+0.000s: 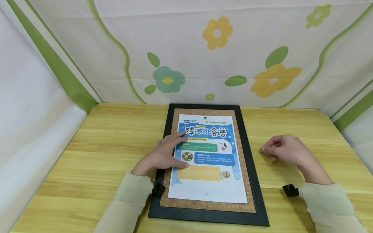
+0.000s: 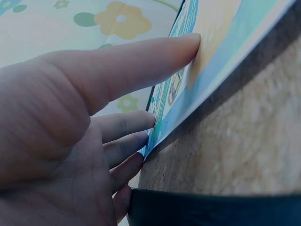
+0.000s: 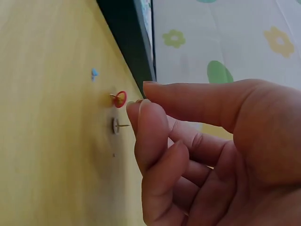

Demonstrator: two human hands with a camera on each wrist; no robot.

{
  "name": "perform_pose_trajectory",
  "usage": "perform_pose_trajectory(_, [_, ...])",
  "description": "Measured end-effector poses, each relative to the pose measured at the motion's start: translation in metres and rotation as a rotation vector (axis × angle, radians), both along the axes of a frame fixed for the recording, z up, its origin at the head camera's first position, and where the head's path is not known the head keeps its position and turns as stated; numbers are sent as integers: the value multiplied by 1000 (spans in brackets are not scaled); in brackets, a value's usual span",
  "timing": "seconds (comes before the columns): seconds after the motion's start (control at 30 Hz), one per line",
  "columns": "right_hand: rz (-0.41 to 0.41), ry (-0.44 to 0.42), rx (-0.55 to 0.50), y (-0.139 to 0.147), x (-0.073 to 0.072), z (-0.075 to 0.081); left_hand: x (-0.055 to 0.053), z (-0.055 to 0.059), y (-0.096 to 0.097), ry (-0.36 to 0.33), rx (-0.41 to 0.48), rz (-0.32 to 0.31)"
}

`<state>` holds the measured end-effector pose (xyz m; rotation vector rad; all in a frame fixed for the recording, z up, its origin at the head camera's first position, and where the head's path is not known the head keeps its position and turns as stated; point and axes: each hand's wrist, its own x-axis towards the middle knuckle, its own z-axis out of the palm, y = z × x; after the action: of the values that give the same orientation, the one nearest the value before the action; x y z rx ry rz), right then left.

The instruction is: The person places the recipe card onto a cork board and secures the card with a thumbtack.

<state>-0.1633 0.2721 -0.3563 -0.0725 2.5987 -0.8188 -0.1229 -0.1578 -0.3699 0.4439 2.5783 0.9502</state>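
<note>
Saw a cork board (image 1: 209, 205) near the centre of the head view, speckled brown and grainy, edged by a straight black frame (image 1: 208, 217). Noted a printed sheet (image 1: 208, 158) lying on the cork, smooth, white-margined and slightly askew, with rounded blue, green and yellow panels. Found streaky yellow wood grain across the table (image 1: 102, 145) and a white cloth (image 1: 186, 38) with flat flower and leaf shapes across the top.

Made out three tacks left of centre in the right wrist view: a small, blurred blue tack (image 3: 94, 73), a red tack (image 3: 120, 99) with a round head and brassy metal, and a pale tack (image 3: 116, 125) with its point sticking out from the wood.

Read 减肥食谱 in the sheet's large headline; could not make out the small lines below.

Found the left hand (image 1: 164, 155) left of centre in the head view, relaxed and spread, thumb and fingertips resting on the sheet's left part. Found the right hand (image 1: 287, 150) at right, beyond the frame's edge, fingers curled, pinching a tiny object (image 3: 139, 100), mostly hidden, just beside the red tack in the right wrist view. Could not tell its kind.
</note>
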Motion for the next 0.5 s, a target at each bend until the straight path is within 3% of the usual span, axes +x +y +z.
perform_pose_trajectory(0.5, [7, 0, 26, -4, 0, -7, 0, 0, 0, 7, 8, -6])
